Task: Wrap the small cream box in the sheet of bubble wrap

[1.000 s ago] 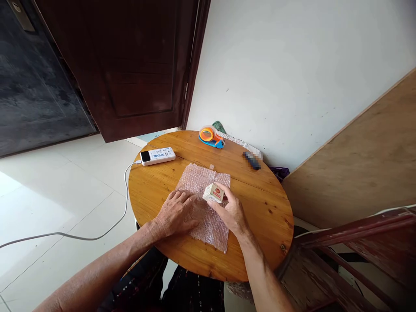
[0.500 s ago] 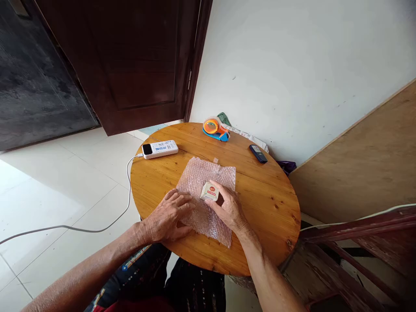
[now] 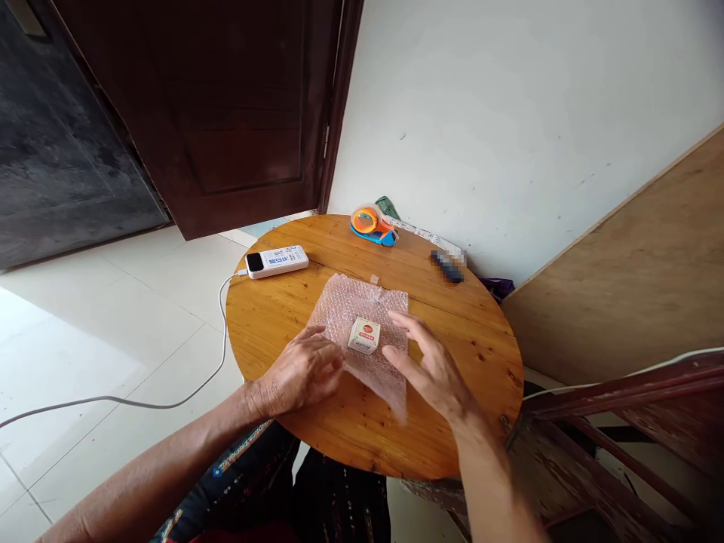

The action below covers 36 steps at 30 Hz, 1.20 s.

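Note:
A small white box with a red round mark (image 3: 365, 335) rests on a sheet of clear pinkish bubble wrap (image 3: 333, 305) on the round wooden table. My left hand (image 3: 302, 371) is at the wrap's near left edge, its fingers curled together and pinching that edge, though the fingertips are partly hidden. The near part of the sheet looks lifted and blurred. Just right of the box, my right hand (image 3: 427, 362) is open, thumb and fingers apart, holding nothing and not touching the box.
An orange and blue tape dispenser (image 3: 373, 225) stands at the table's far edge. Far left lies a white device (image 3: 280, 261) with a cable (image 3: 222, 332) hanging off the table. A dark pixelated object (image 3: 446, 266) lies far right. A wooden railing (image 3: 622, 392) is at the right.
My right hand has let go of the small box and moved right. My left fingers have curled in at the wrap's edge, and the near part of the sheet has risen.

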### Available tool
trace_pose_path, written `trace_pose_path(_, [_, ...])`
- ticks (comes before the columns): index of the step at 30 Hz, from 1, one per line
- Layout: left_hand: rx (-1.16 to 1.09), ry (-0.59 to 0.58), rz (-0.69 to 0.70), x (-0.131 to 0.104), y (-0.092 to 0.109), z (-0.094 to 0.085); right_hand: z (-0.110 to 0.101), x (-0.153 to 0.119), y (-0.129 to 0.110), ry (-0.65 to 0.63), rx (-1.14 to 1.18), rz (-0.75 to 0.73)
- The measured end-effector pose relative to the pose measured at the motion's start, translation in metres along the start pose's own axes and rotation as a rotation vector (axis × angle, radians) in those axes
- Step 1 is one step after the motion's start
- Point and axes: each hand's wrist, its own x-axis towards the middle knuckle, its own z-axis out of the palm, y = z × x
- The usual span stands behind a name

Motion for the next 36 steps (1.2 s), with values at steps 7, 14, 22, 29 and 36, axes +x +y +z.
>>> trace_pose_path(7, [-0.011,0.042,-0.17,0.032,0.0,-0.006,-0.006,-0.019,-0.031,-0.112,-0.171,0.018])
trace_pose_path(14, [-0.158,-0.098,-0.377,0.047,-0.008,-0.01,0.006,0.011,0.0,-0.027,-0.087,0.008])
trace_pose_path(22, [-0.305,-0.055,-0.63,0.072,-0.015,0.014,0.014,0.039,0.031,-0.086,0.246,0.225])
trace_pose_path(29, [-0.336,-0.05,-0.645,0.069,-0.019,0.019,0.019,0.032,0.03,-0.061,0.312,0.252])
trace_pose_path(36, [-0.328,-0.09,-0.651,0.069,-0.017,0.011,0.024,0.03,0.029,-0.064,0.332,0.253])
